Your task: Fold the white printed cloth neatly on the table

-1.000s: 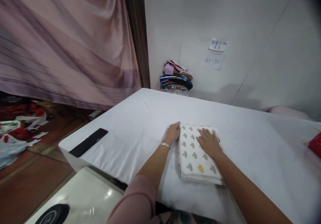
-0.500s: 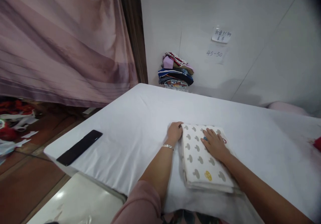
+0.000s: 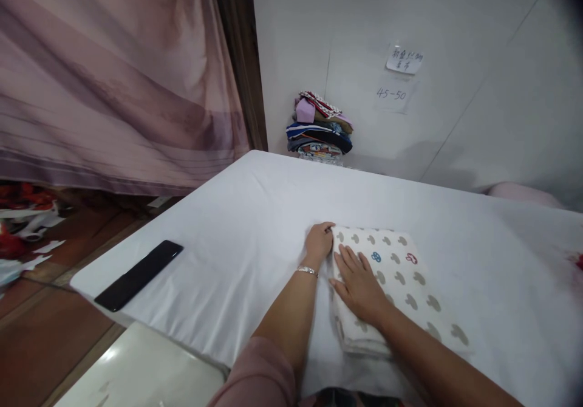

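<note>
A folded white cloth (image 3: pixel 401 279) printed with grey mouse-head shapes lies on the white-covered table (image 3: pixel 255 218) in front of me. My left hand (image 3: pixel 319 242), with a bracelet at the wrist, has its fingers curled on the cloth's far left corner. My right hand (image 3: pixel 359 282) lies flat on top of the cloth's left half, fingers stretched out and pressing down.
A black phone (image 3: pixel 139 274) lies near the table's left edge. A stack of folded clothes (image 3: pixel 319 130) stands by the wall beyond the far edge. Paper notes (image 3: pixel 403 61) hang on the wall. A pink curtain (image 3: pixel 113 79) hangs left. Something red (image 3: pixel 578 261) sits at the right edge.
My right hand has slid left and toward me across the cloth, from its far right part to its left half. My left hand stays at the corner.
</note>
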{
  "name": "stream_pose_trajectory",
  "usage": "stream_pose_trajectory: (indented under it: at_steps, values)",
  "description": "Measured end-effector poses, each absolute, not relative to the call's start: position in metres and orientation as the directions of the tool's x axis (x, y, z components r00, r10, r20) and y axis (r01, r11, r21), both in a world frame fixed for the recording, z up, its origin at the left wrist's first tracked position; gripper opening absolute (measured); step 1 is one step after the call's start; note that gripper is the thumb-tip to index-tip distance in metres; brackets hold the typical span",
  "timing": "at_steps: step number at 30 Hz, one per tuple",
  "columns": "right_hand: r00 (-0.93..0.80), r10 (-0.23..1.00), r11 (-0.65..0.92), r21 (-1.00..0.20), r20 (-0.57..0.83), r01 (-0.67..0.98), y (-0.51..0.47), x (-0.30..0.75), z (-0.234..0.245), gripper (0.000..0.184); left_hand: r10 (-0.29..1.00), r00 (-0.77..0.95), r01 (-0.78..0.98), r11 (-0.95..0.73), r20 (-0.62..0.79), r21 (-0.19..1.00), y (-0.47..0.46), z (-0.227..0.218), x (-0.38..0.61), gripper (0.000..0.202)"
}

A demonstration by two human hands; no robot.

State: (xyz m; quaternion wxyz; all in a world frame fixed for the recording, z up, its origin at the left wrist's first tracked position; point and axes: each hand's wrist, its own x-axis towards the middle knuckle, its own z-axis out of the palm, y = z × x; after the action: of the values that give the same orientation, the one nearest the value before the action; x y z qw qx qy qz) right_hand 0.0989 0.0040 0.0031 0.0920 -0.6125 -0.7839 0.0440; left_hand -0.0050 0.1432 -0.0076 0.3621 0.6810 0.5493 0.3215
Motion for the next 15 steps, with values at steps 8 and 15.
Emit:
stream_pose_trajectory:
  at_steps: [8, 15]
  values:
    - [-0.227, 0.971, 0.237, -0.177, 0.077, 0.955, 0.0044, 0.0979, 0.0066, 0.062, 0.994, 0.081, 0.498, -0.099, 0.068, 0.861, 0.1425, -0.0092, -0.0033, 0.024]
    - [-0.228, 0.973, 0.230, -0.230, 0.036, 0.946, 0.0073, 0.1019, 0.0079, 0.062, 0.997, 0.055, 0.539, -0.076, 0.055, 0.839, 0.1399, -0.0052, -0.0041, 0.013]
